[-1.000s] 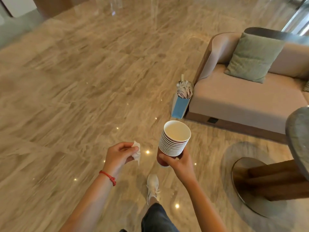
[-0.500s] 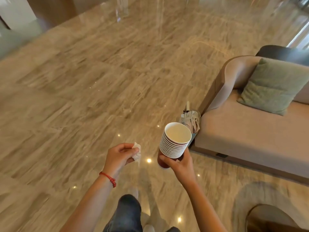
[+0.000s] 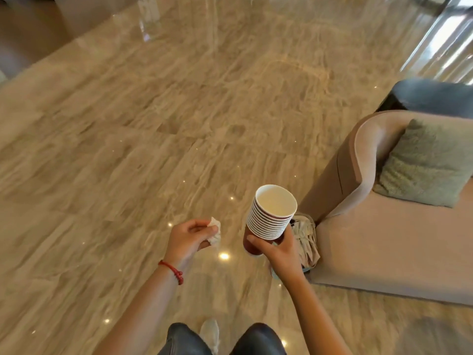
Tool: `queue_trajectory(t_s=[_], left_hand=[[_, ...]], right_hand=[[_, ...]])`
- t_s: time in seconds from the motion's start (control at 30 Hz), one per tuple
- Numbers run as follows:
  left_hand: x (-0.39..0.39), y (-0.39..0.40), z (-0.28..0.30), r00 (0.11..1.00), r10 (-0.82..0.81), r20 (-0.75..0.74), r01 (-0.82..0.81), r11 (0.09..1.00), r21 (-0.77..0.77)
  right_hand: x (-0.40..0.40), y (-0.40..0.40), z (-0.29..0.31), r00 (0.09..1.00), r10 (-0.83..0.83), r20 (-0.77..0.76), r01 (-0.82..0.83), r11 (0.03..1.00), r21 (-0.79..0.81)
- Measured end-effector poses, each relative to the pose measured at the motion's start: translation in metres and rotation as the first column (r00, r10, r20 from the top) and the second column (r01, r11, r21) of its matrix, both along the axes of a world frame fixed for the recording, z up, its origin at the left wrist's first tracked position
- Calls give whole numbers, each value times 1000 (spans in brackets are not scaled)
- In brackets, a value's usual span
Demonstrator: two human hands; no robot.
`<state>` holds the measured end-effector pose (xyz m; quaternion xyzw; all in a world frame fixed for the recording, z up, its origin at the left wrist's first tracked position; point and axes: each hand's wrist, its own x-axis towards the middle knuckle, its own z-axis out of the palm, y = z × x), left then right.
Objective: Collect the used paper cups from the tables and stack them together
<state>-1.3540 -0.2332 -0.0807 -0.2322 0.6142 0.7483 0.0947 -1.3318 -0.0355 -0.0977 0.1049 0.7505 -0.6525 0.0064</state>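
Above marble floor (image 3: 128,149) | right hand (image 3: 277,248) grips cup stack (image 3: 268,216), top cup empty

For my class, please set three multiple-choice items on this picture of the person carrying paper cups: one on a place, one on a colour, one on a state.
1. Where does the green cushion lie?
A. on the sofa
B. on the floor
C. under the cups

2. What colour is the band on the left wrist?
A. blue
B. red
C. black

3. What is the state of the top cup in the cup stack?
A. crushed flat
B. covered by a lid
C. open, showing its pale inside

Answers:
1 A, it leans in the corner of the beige sofa.
2 B, a red cord circles the wrist.
3 C, its round mouth is uncovered, while the right hand grips the stack.
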Motion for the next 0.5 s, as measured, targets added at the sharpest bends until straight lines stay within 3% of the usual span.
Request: queue_trajectory(t_s=[0.5], left_hand=[[-351, 77, -7, 994, -106, -18, 106, 994, -26]], right_hand=[[-332, 73, -3, 999, -40, -35, 39, 999, -13]])
